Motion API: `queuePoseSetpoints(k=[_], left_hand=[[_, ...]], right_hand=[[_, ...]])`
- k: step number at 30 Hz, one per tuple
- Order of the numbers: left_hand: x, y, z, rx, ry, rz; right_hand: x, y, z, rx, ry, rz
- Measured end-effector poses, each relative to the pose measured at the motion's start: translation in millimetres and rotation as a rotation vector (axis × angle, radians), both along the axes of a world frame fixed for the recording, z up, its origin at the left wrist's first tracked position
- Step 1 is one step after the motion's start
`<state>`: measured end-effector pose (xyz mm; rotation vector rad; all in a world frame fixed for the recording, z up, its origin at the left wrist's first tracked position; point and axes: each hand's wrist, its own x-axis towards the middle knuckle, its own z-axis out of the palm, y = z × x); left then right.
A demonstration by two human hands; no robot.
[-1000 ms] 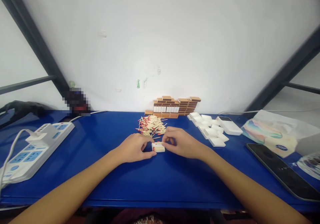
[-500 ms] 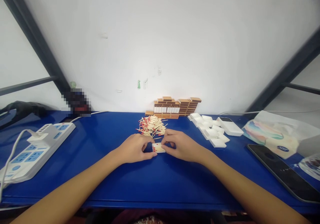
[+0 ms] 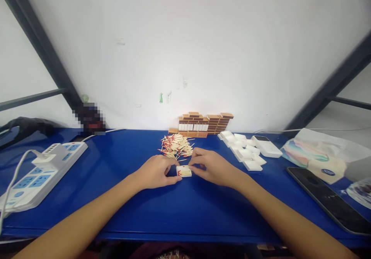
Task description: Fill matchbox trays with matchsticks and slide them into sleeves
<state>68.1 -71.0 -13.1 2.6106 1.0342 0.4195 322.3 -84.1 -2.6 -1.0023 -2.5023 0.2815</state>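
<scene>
Between my hands, a small white matchbox tray (image 3: 185, 172) lies on the blue table with red-headed matches in it. My left hand (image 3: 159, 171) holds the tray's left end between thumb and fingers. At the right end, my right hand (image 3: 209, 168) is closed in a pinch, its fingertips over the tray's edge. A match appears to stick out of that pinch, its red head above the tray; the fingers partly hide it. Just beyond the hands lies a loose pile of matches (image 3: 176, 145).
Stacked brown matchboxes (image 3: 217, 124) stand against the wall. White empty trays (image 3: 242, 151) and a white device (image 3: 266, 146) lie to the right, near a tissue pack (image 3: 315, 154) and a phone (image 3: 327, 197). On the left sits a power strip (image 3: 43, 178).
My right hand has shifted slightly right and its fingertips have drawn back, so more of the tray's right end shows. The left hand stays on the tray.
</scene>
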Motion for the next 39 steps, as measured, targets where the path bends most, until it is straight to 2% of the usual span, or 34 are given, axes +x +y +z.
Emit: queuePoseSetpoints(k=[7,16,29,39], left_hand=[[0.4,-0.7,1.3,-0.005,0.008,0.003],[0.1,-0.7,0.3,0.012,0.015,-0.007],[0.9,-1.1,1.6,0.018,0.026,-0.004],[0.5,-1.1,1.5,0.028,0.017,-0.01]], right_hand=[[-4.0,-0.2,-5.5,-0.012,0.004,-0.021],[-5.1,-2.1,-3.9,0.008,0.042,-0.023],[-5.0,-3.1,-2.8,-0.075,-0.076,-0.013],[-8.3,-1.3,-7.9,-0.128,-0.042,0.001]])
